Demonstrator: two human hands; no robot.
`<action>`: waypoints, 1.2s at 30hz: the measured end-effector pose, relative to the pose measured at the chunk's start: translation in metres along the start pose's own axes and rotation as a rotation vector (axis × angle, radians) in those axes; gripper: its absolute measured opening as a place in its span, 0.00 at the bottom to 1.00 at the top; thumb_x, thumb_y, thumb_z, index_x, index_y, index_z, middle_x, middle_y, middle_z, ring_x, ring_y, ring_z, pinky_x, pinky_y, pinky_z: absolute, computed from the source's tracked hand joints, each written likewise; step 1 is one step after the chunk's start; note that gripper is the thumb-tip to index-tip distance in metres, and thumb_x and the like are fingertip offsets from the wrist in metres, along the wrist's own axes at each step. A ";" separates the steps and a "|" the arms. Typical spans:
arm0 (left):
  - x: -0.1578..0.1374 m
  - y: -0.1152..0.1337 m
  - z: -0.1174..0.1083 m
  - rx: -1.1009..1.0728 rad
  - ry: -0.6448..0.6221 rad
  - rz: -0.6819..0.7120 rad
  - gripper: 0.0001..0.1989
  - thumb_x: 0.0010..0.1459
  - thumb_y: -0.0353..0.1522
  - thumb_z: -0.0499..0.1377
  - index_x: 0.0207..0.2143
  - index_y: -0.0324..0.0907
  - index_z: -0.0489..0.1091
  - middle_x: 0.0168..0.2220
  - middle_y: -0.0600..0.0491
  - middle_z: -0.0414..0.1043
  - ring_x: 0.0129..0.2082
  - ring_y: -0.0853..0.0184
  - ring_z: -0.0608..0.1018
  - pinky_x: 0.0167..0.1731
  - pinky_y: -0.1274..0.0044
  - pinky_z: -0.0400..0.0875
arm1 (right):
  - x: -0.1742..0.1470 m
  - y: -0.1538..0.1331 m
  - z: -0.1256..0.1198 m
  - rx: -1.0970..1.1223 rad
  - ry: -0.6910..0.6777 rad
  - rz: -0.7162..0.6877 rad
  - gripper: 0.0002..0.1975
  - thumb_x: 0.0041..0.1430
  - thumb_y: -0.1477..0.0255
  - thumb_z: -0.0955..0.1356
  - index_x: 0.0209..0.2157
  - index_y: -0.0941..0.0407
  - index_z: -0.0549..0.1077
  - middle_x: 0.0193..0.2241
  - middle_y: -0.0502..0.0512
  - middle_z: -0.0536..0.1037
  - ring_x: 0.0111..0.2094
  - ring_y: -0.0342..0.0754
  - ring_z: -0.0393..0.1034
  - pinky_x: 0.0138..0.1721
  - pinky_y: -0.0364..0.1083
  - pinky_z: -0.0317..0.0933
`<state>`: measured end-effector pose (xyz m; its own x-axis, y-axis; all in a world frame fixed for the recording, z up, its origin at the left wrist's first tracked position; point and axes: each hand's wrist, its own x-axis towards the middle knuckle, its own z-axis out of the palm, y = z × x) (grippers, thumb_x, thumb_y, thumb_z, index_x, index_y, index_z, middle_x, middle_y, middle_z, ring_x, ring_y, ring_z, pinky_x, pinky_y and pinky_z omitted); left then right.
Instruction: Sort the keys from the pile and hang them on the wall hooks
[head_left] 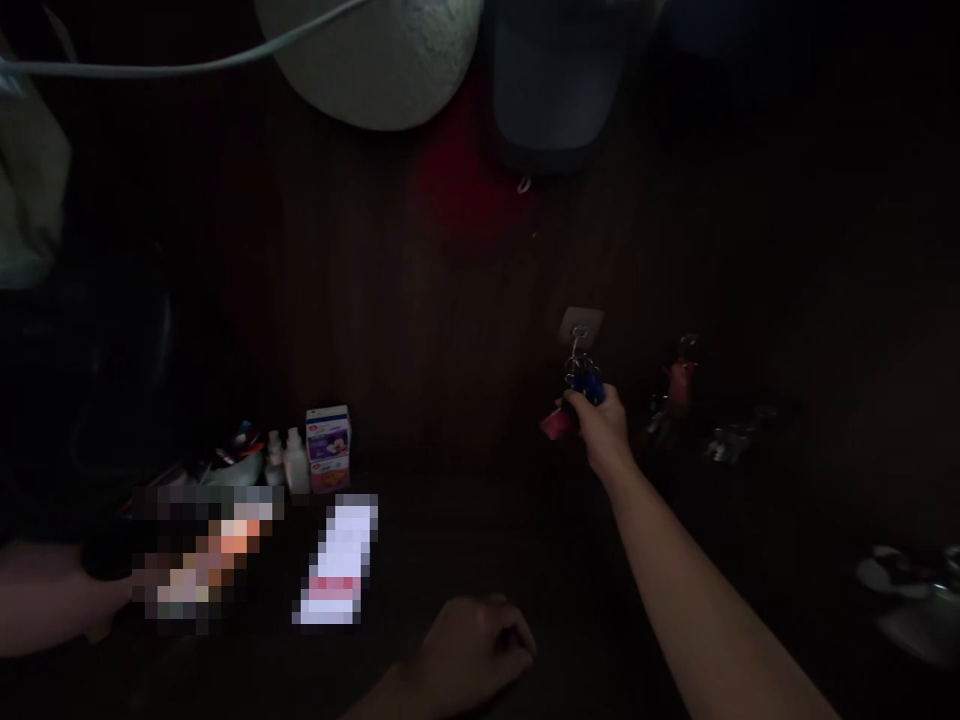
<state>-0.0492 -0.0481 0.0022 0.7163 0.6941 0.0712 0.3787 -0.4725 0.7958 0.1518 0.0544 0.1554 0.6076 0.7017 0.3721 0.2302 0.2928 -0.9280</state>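
Observation:
My right hand reaches to the dark wall, its fingers wrapped round a bunch of keys with blue pieces and metal rings. A red tag sticks out at the left of the fingers. By a short chain the keys hang from a hook on a pale square plate. Low in the middle, my left hand is loosely curled over the dark surface, with nothing visible in it. A blurred-out, glowing phone-like rectangle lies to its left.
Another person's forearm with a dark wristband enters at left, beside a pixelated bright object. Small white bottles and stacked boxes stand behind. A light cap and grey cap hang above. Dim keys hang right.

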 end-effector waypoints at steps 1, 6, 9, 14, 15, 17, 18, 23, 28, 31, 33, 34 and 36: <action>0.002 0.001 -0.001 -0.036 -0.013 -0.022 0.10 0.49 0.29 0.56 0.34 0.47 0.74 0.32 0.57 0.75 0.31 0.70 0.75 0.31 0.81 0.65 | 0.000 -0.003 -0.003 0.038 -0.026 0.008 0.16 0.41 0.65 0.70 0.34 0.53 0.65 0.19 0.44 0.72 0.17 0.42 0.65 0.17 0.40 0.59; 0.038 0.032 -0.039 -0.103 0.070 0.072 0.12 0.52 0.30 0.54 0.39 0.45 0.72 0.31 0.56 0.74 0.30 0.70 0.74 0.30 0.80 0.65 | 0.007 -0.017 -0.019 0.134 -0.212 0.096 0.17 0.39 0.62 0.73 0.26 0.55 0.65 0.12 0.41 0.66 0.10 0.36 0.54 0.10 0.37 0.48; 0.081 0.068 -0.084 -0.051 0.286 0.210 0.17 0.56 0.31 0.51 0.48 0.46 0.67 0.33 0.55 0.74 0.30 0.69 0.74 0.32 0.78 0.66 | 0.016 -0.021 -0.026 0.133 -0.279 0.160 0.17 0.36 0.63 0.74 0.22 0.56 0.65 0.12 0.42 0.65 0.11 0.35 0.55 0.10 0.36 0.46; 0.153 0.124 -0.136 0.264 0.502 0.367 0.24 0.57 0.27 0.49 0.56 0.49 0.58 0.45 0.51 0.72 0.41 0.63 0.74 0.39 0.73 0.66 | 0.029 -0.019 -0.035 0.149 -0.356 0.180 0.16 0.38 0.64 0.74 0.23 0.57 0.67 0.12 0.42 0.65 0.11 0.35 0.56 0.11 0.36 0.46; 0.163 0.130 -0.140 0.326 0.513 0.340 0.24 0.57 0.26 0.48 0.56 0.50 0.58 0.47 0.50 0.71 0.42 0.61 0.74 0.39 0.71 0.66 | 0.031 -0.018 -0.036 0.165 -0.391 0.193 0.16 0.38 0.64 0.74 0.23 0.57 0.66 0.12 0.42 0.65 0.11 0.35 0.55 0.11 0.36 0.45; 0.178 0.135 -0.142 0.406 0.500 0.311 0.25 0.56 0.25 0.48 0.56 0.50 0.59 0.50 0.50 0.69 0.44 0.59 0.73 0.39 0.70 0.66 | 0.035 -0.018 -0.039 0.199 -0.455 0.216 0.16 0.39 0.64 0.74 0.23 0.57 0.65 0.11 0.41 0.64 0.11 0.34 0.53 0.11 0.36 0.43; 0.184 0.135 -0.142 0.427 0.490 0.305 0.25 0.55 0.25 0.48 0.55 0.50 0.59 0.50 0.50 0.70 0.45 0.58 0.73 0.39 0.70 0.66 | 0.037 -0.018 -0.040 0.211 -0.482 0.223 0.16 0.40 0.64 0.73 0.24 0.56 0.65 0.11 0.41 0.63 0.11 0.34 0.52 0.11 0.36 0.43; 0.200 0.129 -0.138 0.363 0.484 0.269 0.25 0.54 0.24 0.48 0.52 0.52 0.61 0.41 0.54 0.74 0.37 0.63 0.76 0.33 0.75 0.67 | 0.050 -0.036 -0.042 0.345 -0.571 0.158 0.15 0.42 0.65 0.73 0.24 0.57 0.64 0.11 0.40 0.62 0.11 0.34 0.50 0.12 0.36 0.42; 0.205 0.129 -0.135 0.260 0.493 0.261 0.25 0.51 0.22 0.47 0.49 0.51 0.64 0.33 0.58 0.74 0.27 0.70 0.75 0.29 0.79 0.65 | 0.057 -0.059 -0.049 0.572 -0.571 0.025 0.15 0.43 0.66 0.72 0.21 0.56 0.62 0.11 0.40 0.60 0.12 0.34 0.50 0.12 0.36 0.44; 0.204 0.129 -0.133 0.269 0.510 0.277 0.24 0.52 0.23 0.48 0.49 0.51 0.63 0.33 0.58 0.74 0.27 0.70 0.75 0.29 0.80 0.65 | 0.039 -0.040 -0.060 0.392 -0.658 0.017 0.14 0.47 0.64 0.70 0.19 0.57 0.63 0.10 0.41 0.60 0.11 0.34 0.50 0.12 0.37 0.43; 0.202 0.128 -0.132 0.277 0.499 0.268 0.25 0.52 0.23 0.48 0.51 0.52 0.62 0.34 0.58 0.73 0.27 0.71 0.75 0.29 0.80 0.66 | 0.016 -0.011 -0.066 0.160 -0.764 0.133 0.13 0.47 0.63 0.69 0.22 0.57 0.66 0.10 0.42 0.62 0.11 0.35 0.51 0.11 0.37 0.42; 0.201 0.127 -0.131 0.276 0.485 0.258 0.25 0.52 0.23 0.47 0.51 0.53 0.61 0.35 0.58 0.73 0.26 0.72 0.75 0.28 0.80 0.66 | 0.003 0.007 -0.067 0.084 -0.815 0.195 0.11 0.46 0.65 0.70 0.27 0.57 0.68 0.12 0.41 0.64 0.11 0.35 0.51 0.12 0.36 0.43; 0.199 0.127 -0.130 0.273 0.464 0.238 0.27 0.51 0.22 0.47 0.52 0.53 0.60 0.36 0.58 0.72 0.26 0.73 0.75 0.29 0.81 0.66 | -0.026 0.043 -0.063 -0.093 -0.946 0.309 0.11 0.45 0.70 0.70 0.33 0.57 0.70 0.13 0.41 0.65 0.12 0.35 0.54 0.14 0.36 0.47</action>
<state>0.0656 0.1008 0.1958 0.4917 0.6880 0.5338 0.4203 -0.7244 0.5465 0.1935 0.0074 0.1050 -0.1946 0.9788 -0.0637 0.2476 -0.0138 -0.9688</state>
